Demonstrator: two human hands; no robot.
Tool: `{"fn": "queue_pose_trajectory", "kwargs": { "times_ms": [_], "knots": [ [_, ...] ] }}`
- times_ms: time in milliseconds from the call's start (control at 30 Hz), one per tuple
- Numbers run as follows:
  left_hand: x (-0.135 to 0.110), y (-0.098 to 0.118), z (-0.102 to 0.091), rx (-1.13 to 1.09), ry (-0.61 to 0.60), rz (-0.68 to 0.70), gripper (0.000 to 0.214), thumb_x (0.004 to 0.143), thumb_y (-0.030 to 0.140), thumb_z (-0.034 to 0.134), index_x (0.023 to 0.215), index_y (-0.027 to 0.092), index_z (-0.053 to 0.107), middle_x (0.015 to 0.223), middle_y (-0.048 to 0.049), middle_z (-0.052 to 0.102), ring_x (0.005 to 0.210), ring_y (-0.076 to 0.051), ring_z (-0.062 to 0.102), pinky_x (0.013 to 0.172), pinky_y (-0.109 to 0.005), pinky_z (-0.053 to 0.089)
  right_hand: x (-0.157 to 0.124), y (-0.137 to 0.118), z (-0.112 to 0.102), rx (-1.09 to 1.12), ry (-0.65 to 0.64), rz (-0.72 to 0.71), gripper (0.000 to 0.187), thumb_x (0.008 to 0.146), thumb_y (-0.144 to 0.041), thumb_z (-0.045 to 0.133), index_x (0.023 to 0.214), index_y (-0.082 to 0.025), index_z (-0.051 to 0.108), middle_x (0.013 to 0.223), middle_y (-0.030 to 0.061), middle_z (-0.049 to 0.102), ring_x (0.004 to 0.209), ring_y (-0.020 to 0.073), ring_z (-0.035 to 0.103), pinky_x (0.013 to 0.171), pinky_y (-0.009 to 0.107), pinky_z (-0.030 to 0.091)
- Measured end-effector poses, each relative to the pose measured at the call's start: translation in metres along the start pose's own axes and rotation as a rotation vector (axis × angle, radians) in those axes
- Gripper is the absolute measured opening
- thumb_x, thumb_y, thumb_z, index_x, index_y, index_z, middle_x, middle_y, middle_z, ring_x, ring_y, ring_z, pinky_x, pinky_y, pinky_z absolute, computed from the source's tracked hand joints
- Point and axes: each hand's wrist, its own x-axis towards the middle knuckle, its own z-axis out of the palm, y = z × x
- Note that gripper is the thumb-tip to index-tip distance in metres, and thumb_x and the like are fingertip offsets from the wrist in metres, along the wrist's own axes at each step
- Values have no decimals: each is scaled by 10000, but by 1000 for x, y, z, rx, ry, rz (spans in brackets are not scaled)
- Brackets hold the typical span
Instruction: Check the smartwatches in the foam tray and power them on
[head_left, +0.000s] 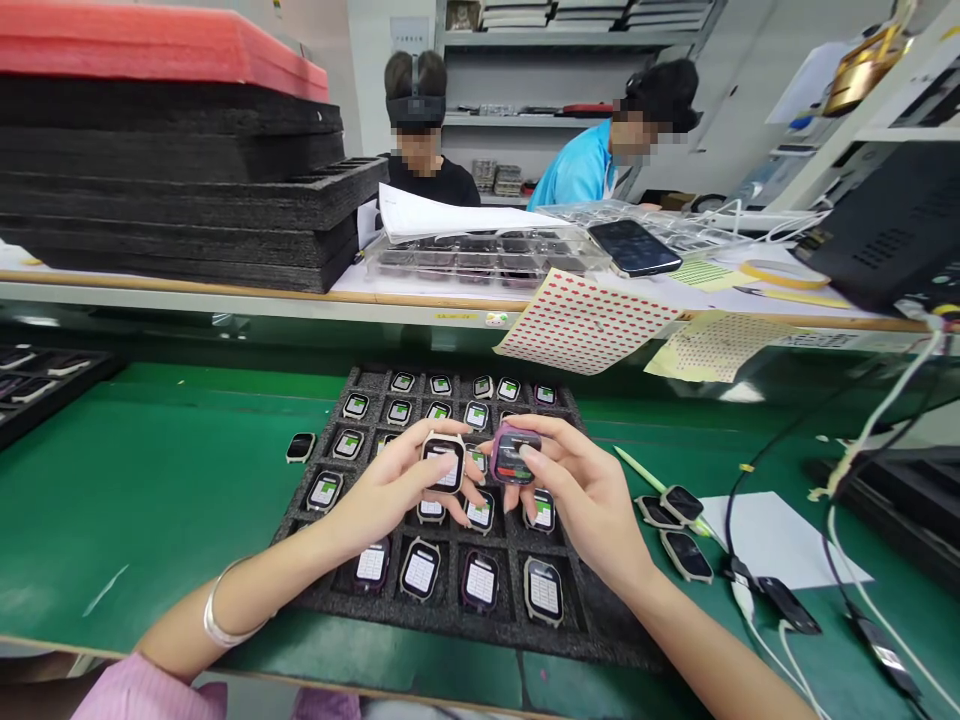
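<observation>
My left hand [420, 470] grips a light-rimmed smartwatch case [444, 464], its lit screen facing me and my thumb on the glass. In my right hand [562, 470] is a purple-rimmed smartwatch case [514, 456], with a dark screen showing a red patch under my thumb. Both are held side by side above a black foam tray [315, 535]. The tray's square pockets hold several watch cases with lit screens, such as a light-rimmed one [543, 590] in the front row and a purple-rimmed one [479, 582] beside it.
A single watch case [301, 447] lies left of the tray. Several more [685, 556] lie at right near a green pen [637, 468], white paper [780, 540] and cables [750, 600]. Behind, a shelf [300, 297] carries stacked foam trays [172, 200] and a phone [634, 247]. Two people are beyond.
</observation>
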Motion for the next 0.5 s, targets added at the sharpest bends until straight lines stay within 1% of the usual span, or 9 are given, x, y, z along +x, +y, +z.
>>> {"fn": "queue_pose_trajectory", "kwargs": {
  "times_ms": [133, 200, 267, 300, 400, 467, 500],
  "knots": [
    [-2, 3, 0, -27, 4, 21, 414, 804, 92, 528, 1208, 174, 491, 938, -71, 630, 842, -206, 645, 719, -333, 544, 1, 1, 2, -21, 26, -7, 248, 883, -315, 633, 1110, -220, 598, 912, 73, 689, 509, 135, 605, 371, 218, 460],
    [-4, 4, 0, -24, 5, 30, 443, 790, 85, 532, 1221, 176, 488, 949, -73, 628, 852, -210, 641, 726, -339, 542, 0, -1, 4, -27, 38, -9, 229, 875, -303, 648, 1085, -222, 605, 884, 68, 690, 491, 130, 597, 367, 213, 463],
    [-6, 5, 1, -24, 3, 32, 444, 793, 99, 546, 1226, 180, 487, 952, -72, 625, 847, -211, 640, 726, -347, 543, -4, -10, 6, 6, 32, -14, 238, 872, -306, 658, 1087, -223, 598, 872, 69, 687, 485, 133, 600, 367, 215, 478],
    [-7, 5, 2, -26, 0, 31, 434, 802, 114, 555, 1225, 183, 488, 948, -71, 624, 841, -210, 640, 726, -351, 543, -9, -16, 8, 49, 0, -12, 275, 866, -313, 669, 1114, -229, 584, 899, 76, 684, 496, 141, 612, 370, 219, 491],
    [-8, 5, 3, -29, -1, 17, 367, 855, 182, 561, 1215, 189, 490, 932, -69, 623, 837, -207, 643, 730, -353, 542, -33, -41, 13, 246, -208, 9, 495, 833, -363, 712, 1269, -300, 485, 1064, 100, 652, 553, 170, 662, 403, 242, 543],
    [-8, 4, 4, -24, 3, 14, 333, 886, 229, 552, 1210, 186, 488, 910, -68, 622, 819, -201, 645, 717, -341, 539, -54, -55, 15, 300, -313, 19, 601, 820, -398, 719, 1339, -356, 418, 1056, 89, 659, 592, 192, 684, 478, 270, 587],
    [-8, 3, 4, -24, 3, 15, 333, 894, 247, 550, 1214, 184, 486, 903, -70, 620, 809, -200, 644, 701, -333, 538, -63, -59, 15, 268, -357, 32, 616, 820, -397, 714, 1353, -377, 405, 1002, 77, 676, 622, 207, 695, 532, 286, 604]
  ]
}}
